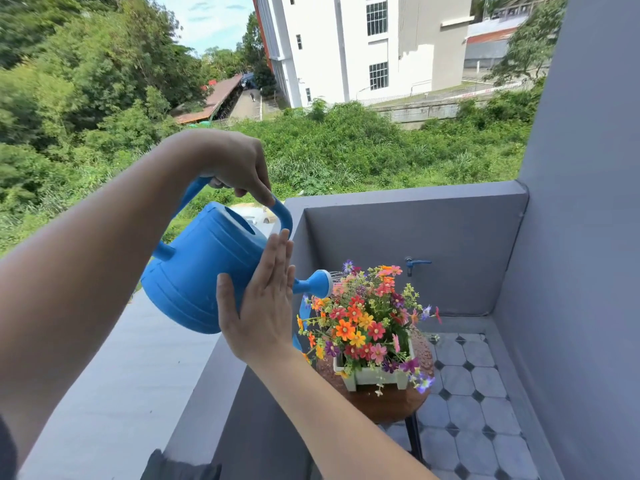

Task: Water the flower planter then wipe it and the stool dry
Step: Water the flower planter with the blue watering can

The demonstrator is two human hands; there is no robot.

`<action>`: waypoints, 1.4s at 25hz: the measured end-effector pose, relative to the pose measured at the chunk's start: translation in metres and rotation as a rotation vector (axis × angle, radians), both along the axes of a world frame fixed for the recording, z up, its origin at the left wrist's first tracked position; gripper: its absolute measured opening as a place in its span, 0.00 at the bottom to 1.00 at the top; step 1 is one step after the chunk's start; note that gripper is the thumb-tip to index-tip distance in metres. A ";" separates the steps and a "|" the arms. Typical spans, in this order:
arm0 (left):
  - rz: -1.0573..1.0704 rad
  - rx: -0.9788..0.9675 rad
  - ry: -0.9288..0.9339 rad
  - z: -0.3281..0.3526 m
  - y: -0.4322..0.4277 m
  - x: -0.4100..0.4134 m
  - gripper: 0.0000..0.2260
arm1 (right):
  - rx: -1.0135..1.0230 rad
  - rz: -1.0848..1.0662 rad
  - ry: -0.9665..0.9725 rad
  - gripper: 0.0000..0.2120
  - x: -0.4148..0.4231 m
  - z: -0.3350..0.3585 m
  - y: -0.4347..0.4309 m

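A blue watering can is tilted to the right, its rose just above the flowers with thin streams of water coming out. My left hand grips the can's top handle. My right hand lies flat against the can's side, fingers straight. Below the spout, a pale green planter full of orange, red, pink and purple flowers stands on a round brown stool. The stool's top shows water drops near the planter.
I stand on a small balcony with grey parapet walls and a tiled floor. A blue tap sticks out of the far wall. A wide grey ledge runs on the left. Beyond are bushes and a white building.
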State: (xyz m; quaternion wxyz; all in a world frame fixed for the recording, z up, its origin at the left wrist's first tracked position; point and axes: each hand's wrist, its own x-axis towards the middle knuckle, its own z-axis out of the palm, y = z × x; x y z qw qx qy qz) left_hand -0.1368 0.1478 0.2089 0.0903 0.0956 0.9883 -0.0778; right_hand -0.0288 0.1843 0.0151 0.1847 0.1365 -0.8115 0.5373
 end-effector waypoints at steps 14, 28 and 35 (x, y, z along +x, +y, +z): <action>-0.022 0.043 -0.072 0.006 0.025 0.025 0.07 | -0.081 -0.061 0.027 0.37 0.041 0.004 0.014; 0.029 0.020 -0.035 0.018 0.031 0.029 0.11 | -0.072 0.048 0.027 0.39 0.040 0.017 0.031; 0.001 0.081 0.025 0.021 0.041 0.027 0.11 | 0.011 -0.006 0.040 0.37 0.023 0.018 0.046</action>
